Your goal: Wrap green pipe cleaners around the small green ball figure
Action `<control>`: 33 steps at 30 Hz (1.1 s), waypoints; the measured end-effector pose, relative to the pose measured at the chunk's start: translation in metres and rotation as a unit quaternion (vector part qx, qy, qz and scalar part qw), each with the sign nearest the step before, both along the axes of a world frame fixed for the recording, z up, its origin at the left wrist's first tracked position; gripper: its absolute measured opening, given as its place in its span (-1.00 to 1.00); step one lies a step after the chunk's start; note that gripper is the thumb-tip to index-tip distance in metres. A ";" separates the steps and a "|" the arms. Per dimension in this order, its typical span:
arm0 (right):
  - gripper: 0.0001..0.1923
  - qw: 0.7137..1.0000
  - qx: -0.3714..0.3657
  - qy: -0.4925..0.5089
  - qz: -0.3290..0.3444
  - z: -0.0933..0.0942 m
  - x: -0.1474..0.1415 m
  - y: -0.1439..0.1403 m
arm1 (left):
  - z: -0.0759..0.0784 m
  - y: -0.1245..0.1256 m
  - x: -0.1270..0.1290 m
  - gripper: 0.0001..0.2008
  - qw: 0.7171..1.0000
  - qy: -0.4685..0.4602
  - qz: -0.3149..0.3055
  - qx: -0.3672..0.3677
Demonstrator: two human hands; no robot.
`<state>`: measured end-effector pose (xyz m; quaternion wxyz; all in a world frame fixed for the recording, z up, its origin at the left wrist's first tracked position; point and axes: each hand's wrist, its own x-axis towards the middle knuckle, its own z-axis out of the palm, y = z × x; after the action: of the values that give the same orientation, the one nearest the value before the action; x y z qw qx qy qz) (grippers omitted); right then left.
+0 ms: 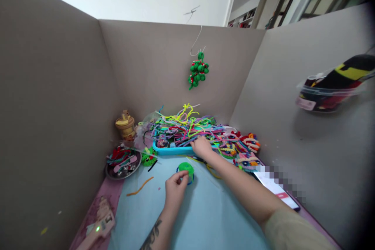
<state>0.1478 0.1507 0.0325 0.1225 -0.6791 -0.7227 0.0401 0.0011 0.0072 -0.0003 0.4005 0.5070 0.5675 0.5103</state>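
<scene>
My left hand (176,187) pinches the lower edge of a round, fuzzy green piece (185,168) with blue at its rim, held over the pale blue work surface. Beyond it, my right hand (202,147) reaches over the front wall of a blue tray (175,150). Its curled fingers touch a heaped pile of pipe cleaners (191,127) in many colours; the fingertips are partly hidden, and what they grip cannot be made out. Close by on the surface lie an orange pipe cleaner (140,186) and a short black piece (152,165).
Left of the tray stand a metal bowl (124,172), a green fuzzy figure (149,157) and a tan cup (125,127). A pink glue gun (98,229) lies front left. Colourful finished pieces (247,160) and a phone (278,189) sit right. Grey panels (175,47) enclose three sides.
</scene>
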 end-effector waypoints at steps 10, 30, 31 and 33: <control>-0.72 0.993 -0.100 0.059 -0.014 -0.016 -0.008 0.047 | -0.003 0.001 -0.001 -0.72 1.000 -0.014 0.003 -0.005; -0.62 0.987 -0.049 0.145 0.050 -0.013 0.036 0.056 | -0.001 -0.001 -0.001 -0.73 1.000 -0.023 0.012 -0.006; -0.63 0.988 -0.045 0.138 0.057 -0.013 0.037 0.058 | -0.002 -0.001 -0.001 -0.74 1.000 -0.022 0.012 -0.006; -0.64 0.988 -0.039 0.124 0.080 -0.013 0.038 0.061 | -0.002 -0.001 -0.001 -0.75 1.000 -0.019 0.010 -0.006</control>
<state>0.1862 0.2120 0.0196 0.1809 -0.6132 -0.7516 0.1622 0.0003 0.0065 -0.0021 0.4094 0.4889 0.5678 0.5205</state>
